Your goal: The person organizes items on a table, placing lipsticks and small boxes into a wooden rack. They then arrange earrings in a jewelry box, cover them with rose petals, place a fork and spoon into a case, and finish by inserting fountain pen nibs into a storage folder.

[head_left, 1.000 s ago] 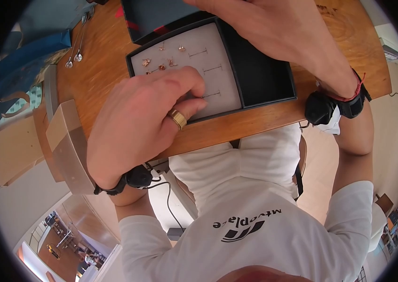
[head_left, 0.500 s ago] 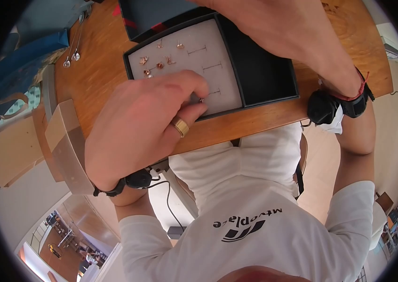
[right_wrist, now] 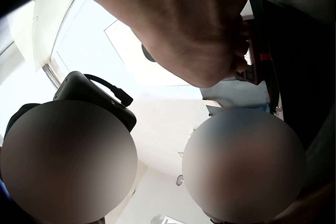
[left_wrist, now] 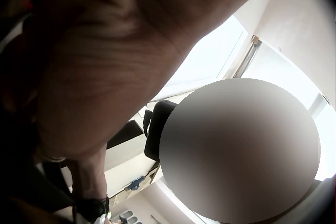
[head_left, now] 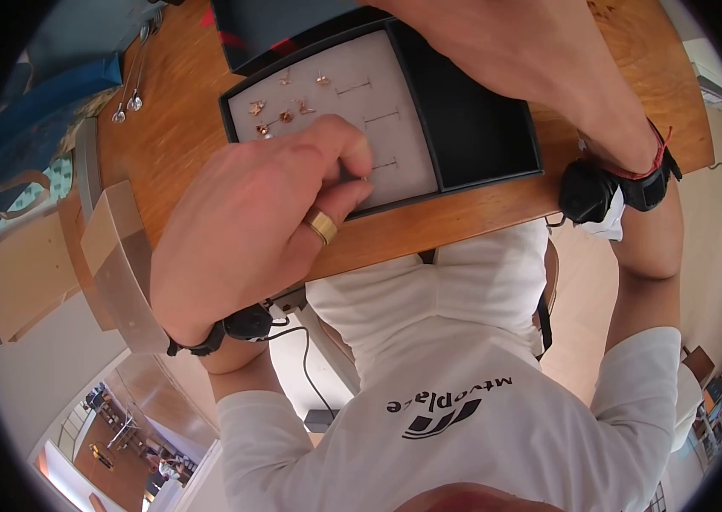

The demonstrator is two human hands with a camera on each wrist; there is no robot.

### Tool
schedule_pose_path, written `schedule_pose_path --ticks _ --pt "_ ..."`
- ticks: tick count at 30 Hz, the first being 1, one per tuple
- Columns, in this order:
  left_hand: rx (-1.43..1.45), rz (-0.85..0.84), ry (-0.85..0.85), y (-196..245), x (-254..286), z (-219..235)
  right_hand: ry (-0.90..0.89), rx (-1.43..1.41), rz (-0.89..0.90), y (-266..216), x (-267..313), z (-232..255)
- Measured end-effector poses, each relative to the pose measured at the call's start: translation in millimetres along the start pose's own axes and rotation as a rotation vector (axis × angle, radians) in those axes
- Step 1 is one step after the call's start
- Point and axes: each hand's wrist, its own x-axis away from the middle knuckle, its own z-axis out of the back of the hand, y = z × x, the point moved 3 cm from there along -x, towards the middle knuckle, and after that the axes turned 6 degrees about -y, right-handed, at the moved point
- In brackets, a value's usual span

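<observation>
My left hand [head_left: 263, 205], with a gold ring, is bent over the front of a black jewelry box [head_left: 491, 183]. Its thumb and forefinger pinch a tiny shiny earring [head_left: 365, 179], mostly hidden, close over the pale foam pad [head_left: 335, 119]. Several rose-gold stud earrings [head_left: 286, 117] are set in the pad's left part; short slits show on its right side. Above the box's right side reaches my right hand [head_left: 497, 43], its fingers cut off by the top of the head view. In the right wrist view the right hand [right_wrist: 194, 29] is in shadow at the box's edge.
A dark lid with red marks [head_left: 293, 21] lies behind the box on the wooden table [head_left: 156, 141]. Long metal utensils [head_left: 133, 77] and a blue bag [head_left: 71, 102] are on the left. A clear plastic case [head_left: 122, 264] stands by the table's left edge, near cardboard [head_left: 28, 273].
The left thumb and forefinger drew slightly apart half a second ago and are closer together now, at nearly the same spot over the foam. The right hand has barely shifted.
</observation>
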Motion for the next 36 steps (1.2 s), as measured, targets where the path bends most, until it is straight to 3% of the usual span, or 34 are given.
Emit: schedule_pose_path --ticks 10,12,19,21,24,31,33,36 --pt "-0.006 0.015 0.035 -1 0 -1 0.024 -0.003 -0.072 -2 1 -2" --pt "-0.003 0.014 0.021 -1 1 2 -0.019 -0.190 -0.089 6 0 1" --pt "0.032 0.001 0.041 -4 3 1 -0.020 -0.277 -0.130 8 0 1" --pt "0.033 0.001 0.042 -4 2 1 -0.036 -0.031 -0.039 3 0 -2" --pt "0.028 0.009 0.042 -2 0 0 -0.020 -0.194 -0.074 7 0 1" --pt "0.010 0.017 0.062 -1 0 0 -0.032 -0.238 -0.110 5 -1 -2" --pt "0.017 0.013 0.068 -1 0 0 0.020 0.121 -0.094 -6 0 -9" --pt "0.028 0.011 0.062 -2 1 0 -0.018 0.093 -0.089 -4 0 -7"
